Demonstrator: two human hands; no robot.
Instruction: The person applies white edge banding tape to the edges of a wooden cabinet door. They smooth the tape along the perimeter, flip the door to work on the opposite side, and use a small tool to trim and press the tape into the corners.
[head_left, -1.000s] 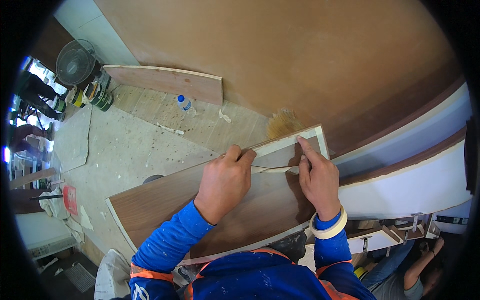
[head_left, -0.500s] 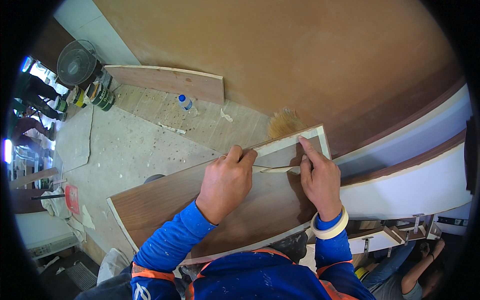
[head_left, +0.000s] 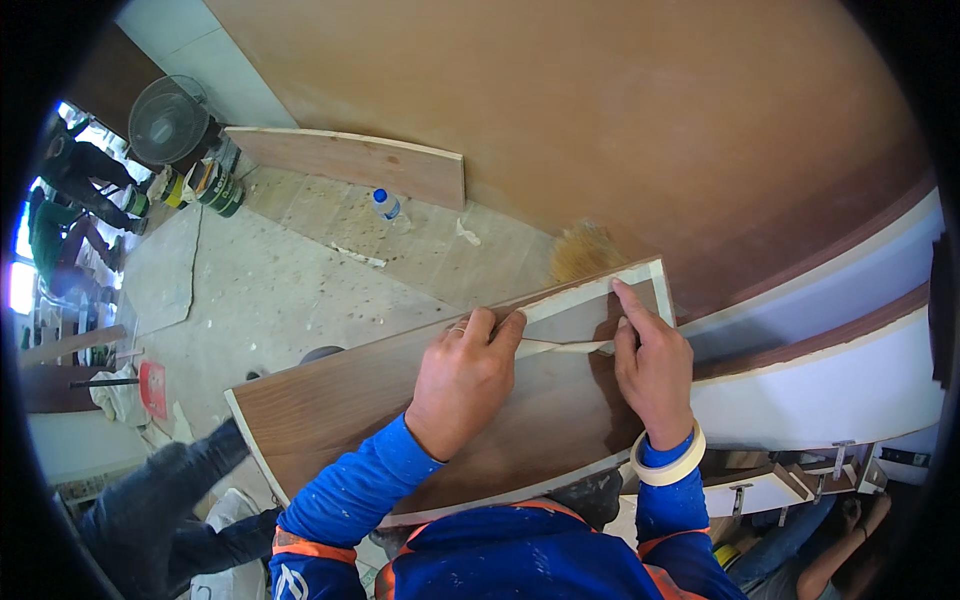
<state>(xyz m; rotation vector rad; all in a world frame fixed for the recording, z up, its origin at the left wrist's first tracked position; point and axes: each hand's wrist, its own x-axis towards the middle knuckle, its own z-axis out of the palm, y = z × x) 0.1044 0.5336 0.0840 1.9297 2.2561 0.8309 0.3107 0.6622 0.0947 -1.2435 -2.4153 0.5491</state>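
A brown wood-grain panel (head_left: 350, 415) with pale tape along its edges lies slanted before me. My left hand (head_left: 465, 375) is closed at its far edge, thumb and forefinger pinched at one end of a twisted, cream masking tape strip (head_left: 560, 347). This strip stretches over the panel to my right hand (head_left: 650, 370), whose curled fingers close at its other end. The right forefinger lies straight on the pale border tape (head_left: 590, 297) near the corner. A masking tape roll (head_left: 690, 465) hangs round my right wrist. My palms and the fingers' undersides are hidden.
At the back, another curved panel (head_left: 350, 160) leans against the brown wall, near a water bottle (head_left: 386, 205), buckets (head_left: 215, 190) and a fan (head_left: 165, 120). A person's jeans-clad legs (head_left: 170, 500) are at lower left. Another person's arm (head_left: 840, 550) and hinged white panels (head_left: 750, 493) are lower right.
A person's legs have come into view at lower left, beside the panel. The whole view has shifted slightly; both my hands keep nearly the same place on the panel and strip.
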